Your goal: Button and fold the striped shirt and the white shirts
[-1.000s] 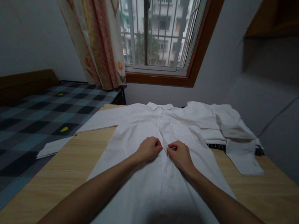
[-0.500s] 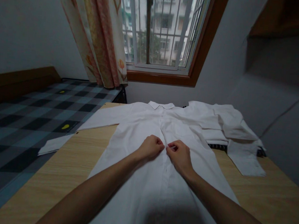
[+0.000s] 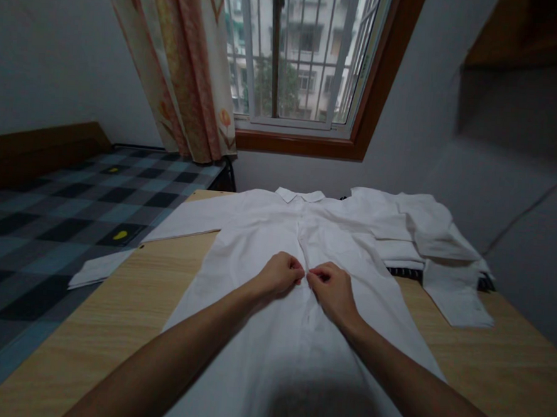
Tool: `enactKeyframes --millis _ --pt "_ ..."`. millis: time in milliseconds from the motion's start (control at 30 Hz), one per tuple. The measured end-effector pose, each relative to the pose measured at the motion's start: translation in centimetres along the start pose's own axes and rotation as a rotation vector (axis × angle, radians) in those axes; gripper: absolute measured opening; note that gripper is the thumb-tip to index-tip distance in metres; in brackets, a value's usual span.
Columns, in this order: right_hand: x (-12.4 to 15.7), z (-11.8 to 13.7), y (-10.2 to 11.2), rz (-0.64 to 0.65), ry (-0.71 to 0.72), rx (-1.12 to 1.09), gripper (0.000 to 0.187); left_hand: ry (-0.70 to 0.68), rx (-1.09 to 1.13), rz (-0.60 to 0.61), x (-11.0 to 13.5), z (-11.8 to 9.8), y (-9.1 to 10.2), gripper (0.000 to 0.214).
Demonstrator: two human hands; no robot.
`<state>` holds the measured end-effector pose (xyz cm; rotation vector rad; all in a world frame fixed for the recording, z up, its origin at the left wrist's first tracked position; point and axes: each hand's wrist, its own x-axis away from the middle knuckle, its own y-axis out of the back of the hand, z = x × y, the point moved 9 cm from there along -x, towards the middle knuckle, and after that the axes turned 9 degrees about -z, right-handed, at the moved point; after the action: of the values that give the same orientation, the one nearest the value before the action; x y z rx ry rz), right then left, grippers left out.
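Note:
A white long-sleeved shirt (image 3: 258, 232) lies front up, its collar (image 3: 300, 196) towards the window and its left-hand sleeve stretched out past the table edge. Halfway down the front placket, my left hand (image 3: 281, 275) pinches the cloth at the opening. My right hand (image 3: 334, 290) pinches the placket from the other side, its fingertips nearly meeting those of the left. Any button between the fingers is too small to make out. Above the hands the placket edges gape slightly.
Beneath the shirt is a wooden table (image 3: 180, 272). More white cloth (image 3: 429, 221) is heaped at the back right, over something dark with a ridged edge. A bed with a checked cover (image 3: 36, 231) stands left. Behind are a curtain (image 3: 187, 71) and a barred window (image 3: 306, 59).
Both hands keep their pinch at the placket, with only a tiny shift of the fingers. The whole view has drifted very slightly.

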<state>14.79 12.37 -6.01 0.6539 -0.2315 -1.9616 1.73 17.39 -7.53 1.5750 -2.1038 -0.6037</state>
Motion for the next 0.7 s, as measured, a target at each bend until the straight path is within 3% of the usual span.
enactKeyframes --millis 167,267,467,700 --pt "-0.6 -1.6 -0.9 0.136 -0.165 -0.159 0.021 0.014 0.058 -0.015 0.1 0.1 0.1 0.019" --pt "-0.7 -1.8 -1.2 0.167 -0.189 -0.146 0.019 0.028 0.087 -0.008 0.2 0.0 0.1 0.017" --pt "-0.4 -0.1 -0.4 0.014 -0.001 0.033 0.009 0.089 0.104 -0.019 0.5 0.2 0.3 0.024" --pt "0.3 1.4 -0.4 -0.026 0.141 0.139 0.008 0.069 0.090 -0.091 0.5 0.3 0.4 0.018"
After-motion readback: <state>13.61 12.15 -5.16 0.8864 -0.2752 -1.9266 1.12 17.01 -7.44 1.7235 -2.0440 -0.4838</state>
